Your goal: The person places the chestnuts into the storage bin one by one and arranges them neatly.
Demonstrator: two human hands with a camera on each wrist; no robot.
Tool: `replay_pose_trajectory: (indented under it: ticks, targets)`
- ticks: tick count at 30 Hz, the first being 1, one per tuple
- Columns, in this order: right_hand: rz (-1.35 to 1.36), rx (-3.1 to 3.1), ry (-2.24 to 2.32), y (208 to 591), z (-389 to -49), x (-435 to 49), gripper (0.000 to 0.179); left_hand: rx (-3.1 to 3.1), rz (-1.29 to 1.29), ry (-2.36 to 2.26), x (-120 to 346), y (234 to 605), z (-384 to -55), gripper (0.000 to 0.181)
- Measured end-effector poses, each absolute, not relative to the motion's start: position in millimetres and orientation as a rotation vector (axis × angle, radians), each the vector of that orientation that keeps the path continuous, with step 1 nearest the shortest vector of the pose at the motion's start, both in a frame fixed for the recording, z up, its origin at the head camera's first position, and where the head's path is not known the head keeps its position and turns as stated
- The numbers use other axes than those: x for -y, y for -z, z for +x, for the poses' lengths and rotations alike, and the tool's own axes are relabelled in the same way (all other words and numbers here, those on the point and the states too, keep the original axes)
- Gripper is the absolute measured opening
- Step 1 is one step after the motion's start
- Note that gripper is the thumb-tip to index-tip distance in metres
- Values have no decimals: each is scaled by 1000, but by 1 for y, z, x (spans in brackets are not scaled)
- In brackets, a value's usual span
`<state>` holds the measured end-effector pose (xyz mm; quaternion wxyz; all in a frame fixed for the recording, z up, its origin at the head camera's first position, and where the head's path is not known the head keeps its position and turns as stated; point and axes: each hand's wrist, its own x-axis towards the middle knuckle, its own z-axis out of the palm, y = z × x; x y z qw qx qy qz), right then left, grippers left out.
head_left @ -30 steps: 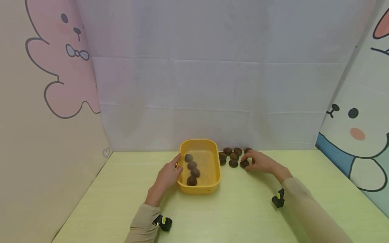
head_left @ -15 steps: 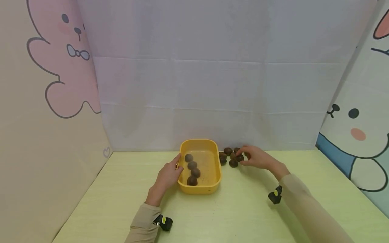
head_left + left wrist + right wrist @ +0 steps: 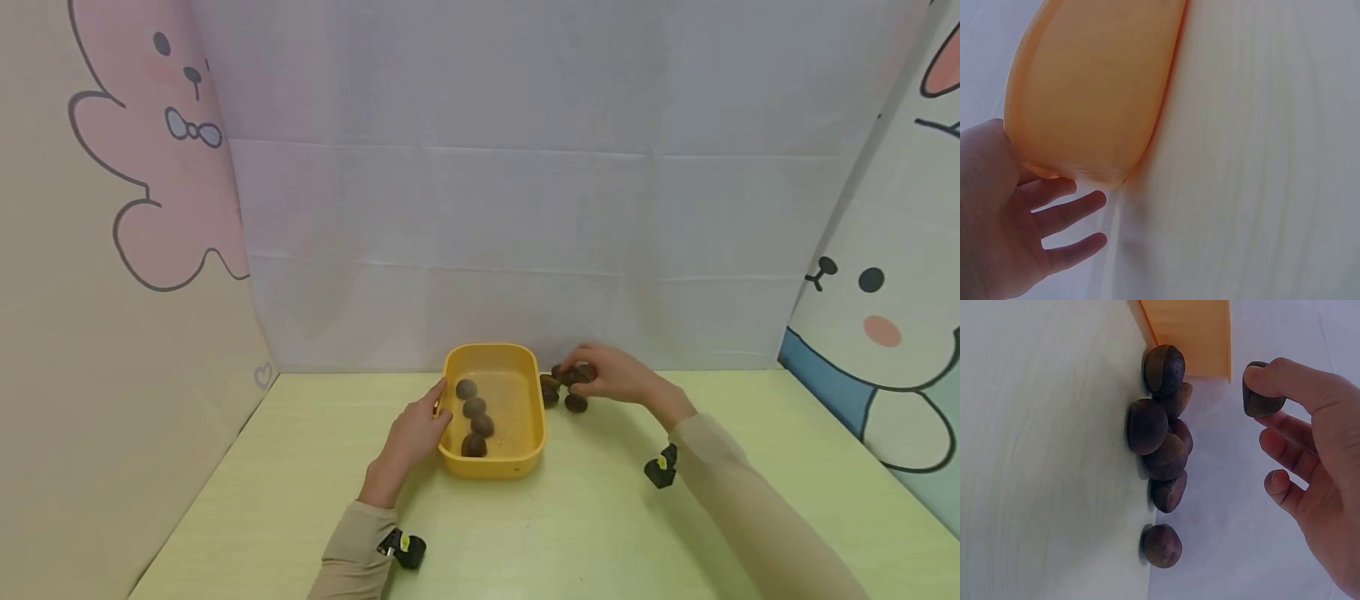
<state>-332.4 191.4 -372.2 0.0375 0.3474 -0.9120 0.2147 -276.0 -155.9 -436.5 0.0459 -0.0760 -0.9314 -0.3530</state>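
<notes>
My right hand (image 3: 621, 375) pinches a dark brown chestnut (image 3: 1265, 402) between thumb and index finger. In the right wrist view it is raised clear of the tabletop, the other fingers loosely bent. Below it, several chestnuts (image 3: 1147, 427) lie in a loose cluster against the right side of a yellow plastic tub (image 3: 492, 469), partly covered by the hand in the head view. Inside the tub, several more chestnuts (image 3: 482, 427) form a slanting line along the left. My left hand (image 3: 408, 433) holds the tub's left wall, thumb at the rim; its lower fingers spread free in the left wrist view.
A pale yellow-green tabletop (image 3: 570, 533) stretches around the tub. Right behind tub and chestnuts rises a white cloth backdrop (image 3: 450, 208). Side panels with a pink cartoon animal (image 3: 172, 208) and a white one (image 3: 900, 350) stand left and right.
My right hand has picked up a chestnut from the right end of the cluster and carried it leftward toward the tub, over the others. The left hand and tub have stayed put.
</notes>
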Motion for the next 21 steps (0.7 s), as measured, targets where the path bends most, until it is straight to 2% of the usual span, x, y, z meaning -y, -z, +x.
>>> replay_pose_trajectory:
  ticks: [21]
  targets:
    - [1210,2777,-510,346,-347,-126,25,2845,-220,1066,155,434,-275,60]
